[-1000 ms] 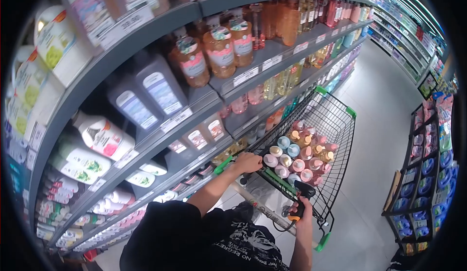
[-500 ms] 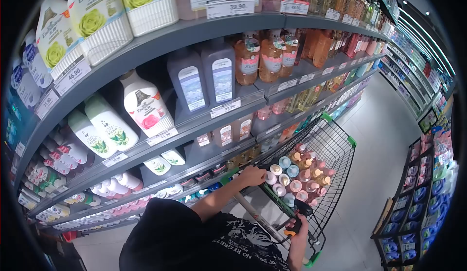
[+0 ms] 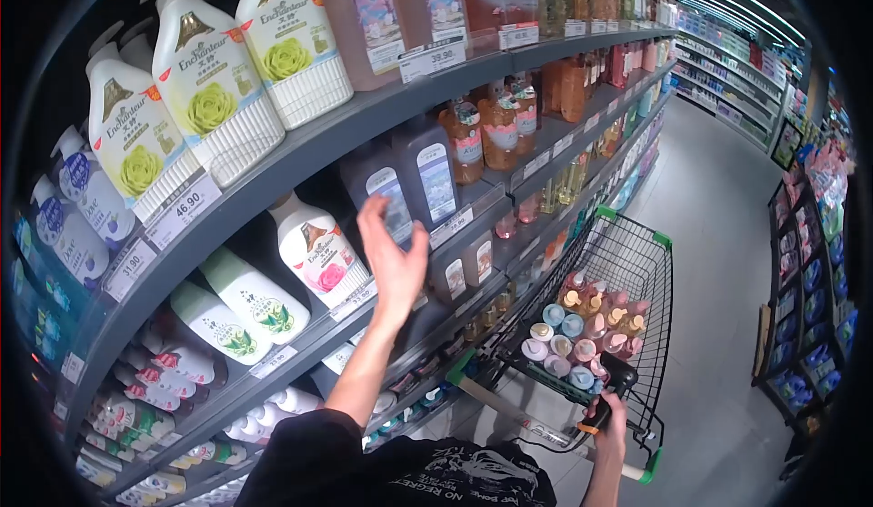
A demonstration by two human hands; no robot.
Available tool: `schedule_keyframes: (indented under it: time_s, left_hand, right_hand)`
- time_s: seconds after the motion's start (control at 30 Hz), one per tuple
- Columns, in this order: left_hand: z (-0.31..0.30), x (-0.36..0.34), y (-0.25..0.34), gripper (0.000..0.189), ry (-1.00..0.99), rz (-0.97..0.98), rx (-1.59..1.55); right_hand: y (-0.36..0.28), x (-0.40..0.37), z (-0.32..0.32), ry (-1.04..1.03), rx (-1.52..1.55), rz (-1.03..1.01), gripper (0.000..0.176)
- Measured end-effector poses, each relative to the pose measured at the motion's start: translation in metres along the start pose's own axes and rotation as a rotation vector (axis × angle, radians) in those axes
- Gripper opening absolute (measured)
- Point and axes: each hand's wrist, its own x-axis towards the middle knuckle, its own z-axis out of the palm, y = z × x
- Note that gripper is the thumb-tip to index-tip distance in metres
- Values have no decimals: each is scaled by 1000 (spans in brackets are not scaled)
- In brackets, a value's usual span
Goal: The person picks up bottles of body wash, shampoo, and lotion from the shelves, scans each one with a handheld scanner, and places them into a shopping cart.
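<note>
My left hand (image 3: pixel 396 260) is raised in front of the middle shelf, fingers apart and holding nothing. Behind its fingertips stands a grey-purple bottle (image 3: pixel 356 176), partly covered by the hand, with a matching bottle (image 3: pixel 435 182) to its right. To the left of the hand is a white Enchanteur bottle (image 3: pixel 314 245) with a pink rose on its label. My right hand (image 3: pixel 613 419) grips a black and orange handheld scanner (image 3: pixel 621 372) above the handle end of a shopping cart (image 3: pixel 644 243). Several pump bottles (image 3: pixel 596 327) with pink, yellow, blue and white tops stand in the cart.
White Enchanteur bottles (image 3: pixel 211 80) with green roses fill the upper shelf at left, above a price tag (image 3: pixel 186 207). Amber bottles (image 3: pixel 500 130) stand farther along the middle shelf. A tiled aisle (image 3: pixel 709 234) runs past the cart, with a stocked rack (image 3: pixel 805 298) at right.
My left hand has left the cart handle and risen to the middle shelf, its fingers spreading. The right hand keeps the scanner. The view has shifted, and more of the upper shelf shows.
</note>
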Motion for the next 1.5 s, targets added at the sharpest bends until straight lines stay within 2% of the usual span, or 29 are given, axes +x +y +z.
schedule_keyframes:
  time_s: [0.07, 0.13, 0.2, 0.27, 0.3, 0.33, 0.37, 0.4, 0.43, 0.47, 0.53, 0.6, 0.63, 0.67, 0.73, 0.77, 0.8, 0.9, 1.0, 1.1, 1.13, 1.2, 1.27, 1.33, 1.4, 1.47, 1.5]
  left_hand:
    - [3, 30, -4, 50, 152, -18, 113]
    - [15, 54, -29, 57, 208, -102, 326]
    - [17, 89, -39, 59, -23, -351, 278]
    - [36, 105, -51, 53, 29, -360, 323]
    - [44, 105, -41, 53, 17, -349, 327]
    - [48, 105, -31, 51, 104, -388, 407]
    - [49, 106, -22, 48, 196, -419, 486]
    - [47, 108, -20, 48, 191, -401, 491]
    - [43, 108, -21, 56, 163, -427, 449]
    - [41, 107, -22, 68, 138, -452, 399]
    - [42, 102, -20, 64, 146, -375, 421]
    - [39, 96, -17, 60, 122, -400, 530]
    - [40, 89, -10, 52, 210, -328, 512]
    - [40, 83, -3, 52, 205, -317, 519]
    - [39, 74, 13, 45, 376, -291, 575]
    - [40, 69, 13, 37, 497, -160, 574]
    - [37, 64, 16, 37, 497, -155, 569]
    - [23, 49, 19, 31, 562, -165, 238]
    - [3, 33, -3, 21, 589, -63, -41]
    - [-28, 25, 13, 20, 576, -32, -152]
    - [-40, 25, 12, 17, 517, -3, -409]
    - [-65, 25, 21, 13, 439, 24, -634]
    - [-84, 16, 28, 12, 261, -31, -938]
    - [-89, 2, 11, 16, 236, -101, -979]
    - [-83, -12, 11, 19, -52, -133, -1344]
    - [-70, -23, 11, 21, -24, -216, -1419]
    - [-64, -27, 14, 21, -154, -226, -1496]
  right_hand:
    - [-11, 3, 8, -34, -54, -36, 23]
    - [-23, 0, 22, -134, -54, -47, 24]
    - [-26, 8, 26, -255, -84, 8, 29]
    - [-17, 26, 18, -461, -55, 84, 24]
    - [-18, 24, 20, -458, -72, 128, 26]
    - [-18, 19, 25, -487, -19, 158, 29]
    - [-13, 21, 22, -511, -82, 185, 31]
    - [-8, 23, 21, -537, -146, 204, 33]
    - [-11, 17, 23, -553, -218, 201, 21]
    - [-16, 7, 24, -511, -262, 248, 23]
    - [-14, 8, 14, -628, -175, 217, 26]
    - [-10, 9, 8, -552, -79, 233, 27]
    - [-11, 9, 10, -533, -38, 211, 26]
    - [-6, 14, 6, -519, 7, 226, 26]
    - [-5, 13, 7, -526, 21, 205, 26]
    - [-7, 12, 7, -513, -2, 205, 27]
    - [-7, 13, 7, -512, 3, 200, 27]
    - [-7, 14, 8, -530, 28, 195, 25]
    - [-10, 15, 8, -522, 9, 196, 24]
    - [-9, 16, 5, -503, 38, 224, 30]
    - [-7, 18, 4, -500, 14, 229, 30]
    - [-5, 20, 1, -497, 104, 272, 51]
    - [-15, 14, 16, -611, 115, 259, 45]
    - [-26, 0, 37, -644, 94, 274, 41]
    - [-27, -5, 46, -722, 113, 308, 38]
    - [-26, -12, 49, -781, 52, 260, 37]
    - [-23, -13, 48, -820, 25, 247, 41]
